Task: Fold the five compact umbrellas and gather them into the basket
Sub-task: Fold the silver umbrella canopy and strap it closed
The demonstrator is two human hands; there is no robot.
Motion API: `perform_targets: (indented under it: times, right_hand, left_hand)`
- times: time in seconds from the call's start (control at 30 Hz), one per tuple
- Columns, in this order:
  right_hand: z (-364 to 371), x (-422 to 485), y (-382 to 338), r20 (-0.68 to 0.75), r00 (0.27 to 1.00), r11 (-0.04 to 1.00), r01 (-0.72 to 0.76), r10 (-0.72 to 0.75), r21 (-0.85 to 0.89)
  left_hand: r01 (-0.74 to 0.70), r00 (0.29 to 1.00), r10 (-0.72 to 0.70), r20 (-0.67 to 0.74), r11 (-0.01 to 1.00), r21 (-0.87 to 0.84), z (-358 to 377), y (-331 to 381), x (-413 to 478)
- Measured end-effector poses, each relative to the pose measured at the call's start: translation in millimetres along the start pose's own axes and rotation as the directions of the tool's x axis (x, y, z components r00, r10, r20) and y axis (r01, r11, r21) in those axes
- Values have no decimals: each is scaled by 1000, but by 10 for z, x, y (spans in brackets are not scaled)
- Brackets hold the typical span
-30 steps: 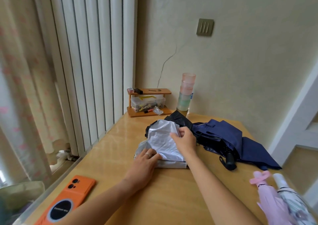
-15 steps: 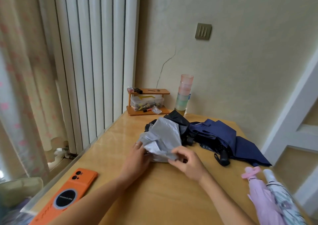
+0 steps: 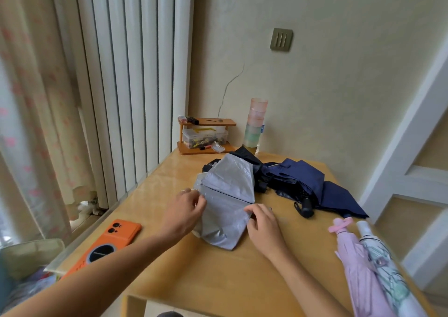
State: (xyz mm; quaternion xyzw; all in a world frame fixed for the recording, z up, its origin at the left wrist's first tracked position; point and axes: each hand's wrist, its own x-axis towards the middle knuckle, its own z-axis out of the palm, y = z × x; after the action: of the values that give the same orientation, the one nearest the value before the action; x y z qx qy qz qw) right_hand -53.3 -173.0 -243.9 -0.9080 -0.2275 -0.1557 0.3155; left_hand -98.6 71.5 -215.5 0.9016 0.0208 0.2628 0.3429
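A silver-grey umbrella (image 3: 228, 200) lies half folded in the middle of the wooden table (image 3: 218, 275), one panel spread toward me. My left hand (image 3: 185, 211) pinches its left edge. My right hand (image 3: 263, 224) pinches the fabric at the right end of a crease. Behind it lies a loose navy umbrella (image 3: 305, 183) with a black handle (image 3: 305, 206). At the right edge, a folded pink umbrella (image 3: 358, 268) and a white patterned umbrella (image 3: 385, 268) lie side by side. No basket is in view.
An orange phone (image 3: 106, 246) lies near the table's left edge. A small wooden shelf (image 3: 206, 134) with a clear box and a stack of plastic cups (image 3: 255, 122) stand at the back against the wall. Curtains hang at the left.
The grey umbrella's fabric has been pulled toward me and spread flatter. My right hand moved from the top of the bundle to the right end of the crease; my left hand shifted to the left edge.
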Motion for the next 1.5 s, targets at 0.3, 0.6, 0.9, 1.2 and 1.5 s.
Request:
perform_targets:
  times: [0.3,0.6,0.9,1.2,1.5]
  right_hand:
    - [73,91,25,125,991,996,-44,53,-75]
    - [-2,-12,-111,-211,944,966,-258,252,3]
    - [117,45,-65,98,864,865,-478,495,-156]
    - [27,-14,-116,74,867,870,-488,493,-74]
    - [134,-61,-91,95,994,998,-49,51,-25]
  left_hand:
    - [501,578,-171,798,846,-181,-249,110,-84]
    - [636,448,-482,753,764,111,-292,97,-61]
    - [742,664,-577,475,587,-324,-145,-114,290]
    - [578,811,-536,235,796,-177,91,-101,302]
    - [-495,833,361,420,826,271,451,-102,-76]
